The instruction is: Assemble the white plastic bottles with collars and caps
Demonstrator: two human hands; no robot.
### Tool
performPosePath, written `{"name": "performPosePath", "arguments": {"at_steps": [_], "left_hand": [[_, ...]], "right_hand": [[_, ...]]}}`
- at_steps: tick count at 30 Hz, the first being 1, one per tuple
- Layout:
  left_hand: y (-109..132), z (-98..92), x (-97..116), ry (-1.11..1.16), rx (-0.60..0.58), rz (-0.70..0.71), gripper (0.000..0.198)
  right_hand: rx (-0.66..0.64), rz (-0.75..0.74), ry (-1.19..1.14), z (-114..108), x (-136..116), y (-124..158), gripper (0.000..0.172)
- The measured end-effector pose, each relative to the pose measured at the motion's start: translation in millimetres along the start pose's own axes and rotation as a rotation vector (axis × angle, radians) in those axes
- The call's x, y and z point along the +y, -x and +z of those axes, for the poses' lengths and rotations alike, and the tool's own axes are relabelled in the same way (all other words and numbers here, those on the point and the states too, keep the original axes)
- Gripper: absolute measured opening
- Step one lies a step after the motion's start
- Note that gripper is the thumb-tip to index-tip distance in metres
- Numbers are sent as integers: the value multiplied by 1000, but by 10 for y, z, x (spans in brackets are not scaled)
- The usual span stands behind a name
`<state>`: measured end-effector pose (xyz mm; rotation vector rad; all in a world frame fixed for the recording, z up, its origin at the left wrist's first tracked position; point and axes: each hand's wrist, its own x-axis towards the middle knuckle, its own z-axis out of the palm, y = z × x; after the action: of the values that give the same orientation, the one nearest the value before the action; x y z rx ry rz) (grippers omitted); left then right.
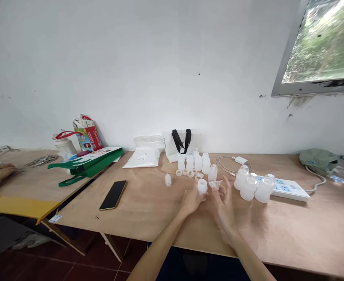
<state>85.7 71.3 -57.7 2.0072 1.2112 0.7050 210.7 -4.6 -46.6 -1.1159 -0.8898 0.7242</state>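
Observation:
My left hand [190, 201] is closed around a small white plastic feeding bottle [202, 186], upright with its open neck facing up. Beside it, my right hand [225, 207] pinches a small clear, soft-looking piece [215, 184], perhaps a teat, between thumb and fingers. Just behind the hands stands a clear dome cover [212, 172]. Several white screw rings [190, 173] lie in front of a cluster of open bottles [198, 163]. A ribbed translucent stack [167, 180] stands to the left. Several bottles with clear domed covers [264, 189] are grouped to the right.
A power strip [290, 190] and white cable [225, 158] lie at right. Behind are a white bag with black handles [170, 146] and a plastic packet [144, 157]. A phone [113, 195] lies left. Another person's hand [2, 171] rests on the adjoining table.

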Motion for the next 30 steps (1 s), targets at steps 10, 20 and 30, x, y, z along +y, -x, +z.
{"name": "performPosePath", "arguments": {"at_steps": [10, 20, 30], "left_hand": [[578, -138, -21, -7, 61, 103, 41], [737, -34, 3, 30, -12, 126, 38], [744, -425, 32, 263, 131, 162, 43]], "right_hand": [[-330, 12, 32, -15, 59, -5, 78], [-660, -100, 351, -388, -316, -167, 57], [-734, 18, 231, -472, -384, -239, 40]]}}
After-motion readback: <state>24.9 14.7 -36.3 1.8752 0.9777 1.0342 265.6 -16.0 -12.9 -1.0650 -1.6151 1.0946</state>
